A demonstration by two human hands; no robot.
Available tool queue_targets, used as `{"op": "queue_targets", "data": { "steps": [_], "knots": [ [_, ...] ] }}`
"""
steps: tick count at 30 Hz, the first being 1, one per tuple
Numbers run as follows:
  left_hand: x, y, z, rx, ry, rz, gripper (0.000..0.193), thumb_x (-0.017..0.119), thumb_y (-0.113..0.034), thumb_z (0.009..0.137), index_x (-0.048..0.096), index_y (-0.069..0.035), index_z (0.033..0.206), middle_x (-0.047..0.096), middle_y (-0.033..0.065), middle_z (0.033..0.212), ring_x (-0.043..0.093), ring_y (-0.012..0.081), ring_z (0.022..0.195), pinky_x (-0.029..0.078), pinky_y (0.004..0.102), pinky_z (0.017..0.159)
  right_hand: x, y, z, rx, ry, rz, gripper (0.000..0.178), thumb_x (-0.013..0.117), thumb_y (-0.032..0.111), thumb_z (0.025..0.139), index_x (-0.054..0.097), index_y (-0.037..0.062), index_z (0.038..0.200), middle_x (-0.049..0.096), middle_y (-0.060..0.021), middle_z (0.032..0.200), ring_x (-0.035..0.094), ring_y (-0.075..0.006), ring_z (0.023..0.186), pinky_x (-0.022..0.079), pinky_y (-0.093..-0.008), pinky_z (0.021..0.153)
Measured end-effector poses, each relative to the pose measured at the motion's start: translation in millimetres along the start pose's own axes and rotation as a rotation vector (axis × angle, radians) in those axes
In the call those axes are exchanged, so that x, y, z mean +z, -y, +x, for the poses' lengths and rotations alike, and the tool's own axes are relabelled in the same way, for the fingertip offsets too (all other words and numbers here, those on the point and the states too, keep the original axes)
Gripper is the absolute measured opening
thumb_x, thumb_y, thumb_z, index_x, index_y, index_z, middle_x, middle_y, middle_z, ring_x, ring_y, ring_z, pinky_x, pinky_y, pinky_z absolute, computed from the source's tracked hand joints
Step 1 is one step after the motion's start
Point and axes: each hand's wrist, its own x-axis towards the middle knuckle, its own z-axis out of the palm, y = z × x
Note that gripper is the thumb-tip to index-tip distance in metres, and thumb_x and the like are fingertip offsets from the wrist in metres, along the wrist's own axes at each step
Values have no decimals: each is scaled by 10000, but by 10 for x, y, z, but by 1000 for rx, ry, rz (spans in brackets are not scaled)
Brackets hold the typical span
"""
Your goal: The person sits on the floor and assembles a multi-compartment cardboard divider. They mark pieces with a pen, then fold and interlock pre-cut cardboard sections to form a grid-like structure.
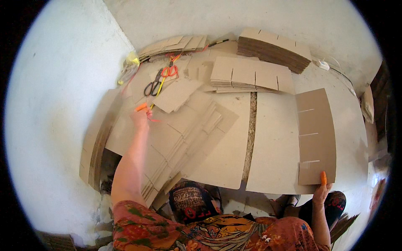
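Note:
My right hand point(321, 194) grips the lower end of a slotted cardboard strip point(317, 138) at the right of the table. An orange finger cover point(323, 178) lies over the strip's face. The strip stretches away from me, with several pale slots along its left side. Further left, my left hand point(142, 116) reaches out near a loose cardboard piece point(178, 95). It also wears an orange cover point(141, 107); its other fingers are small and smeared, so its grip is unclear. Below and right of it spreads a fanned pile of slotted cardboard strips point(180, 146).
Red-handled scissors point(169, 71) and black-handled scissors point(153, 87) lie at the back left. Cardboard stacks stand at the back right point(272, 49), back middle point(251, 73) and left edge point(98, 142). A gap point(250, 138) splits the table. A white socket block point(323, 64) trails a cable.

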Motion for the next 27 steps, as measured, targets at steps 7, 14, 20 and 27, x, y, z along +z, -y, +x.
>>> {"op": "queue_targets", "data": {
  "steps": [7, 14, 20, 27],
  "knots": [
    [-146, -107, -63, 274, -23, 763, 282, 580, -224, 810, 642, 51, 814, 613, 142, 668, 584, 209, 565, 456, 357, 556, -30, -153, -11, 6, -74, 50, 299, 470, 198, 882, 603, 14, 1076, 567, -83, 1067, 511, -189, 994, 389, -318, 875],
    [274, -217, -123, -32, 91, 896, 420, 608, -382, 797, 626, 29, 715, 602, 142, 631, 562, 184, 559, 414, 375, 540, -15, -33, 19, -25, -26, -74, 297, 463, 200, 891, 603, 57, 1111, 531, -112, 1130, 490, -215, 1024, 376, -341, 895],
    [402, -98, -28, -138, 114, 454, 302, 696, -295, 755, 553, -42, 672, 515, 24, 602, 433, 138, 505, 335, 320, 453, -103, -240, -24, -100, -74, -249, 331, 429, 214, 897, 551, 36, 1148, 536, -94, 1122, 491, -188, 1036, 377, -316, 906],
    [251, -157, -41, -111, -26, 120, 126, 687, -86, 724, 590, -57, 798, 519, -16, 624, 449, 89, 505, 289, 231, 413, 76, 36, 9, 33, -91, 40, 268, 564, 196, 854, 598, 14, 1048, 575, -70, 1040, 526, -170, 925, 411, -313, 824]
  ]
}}
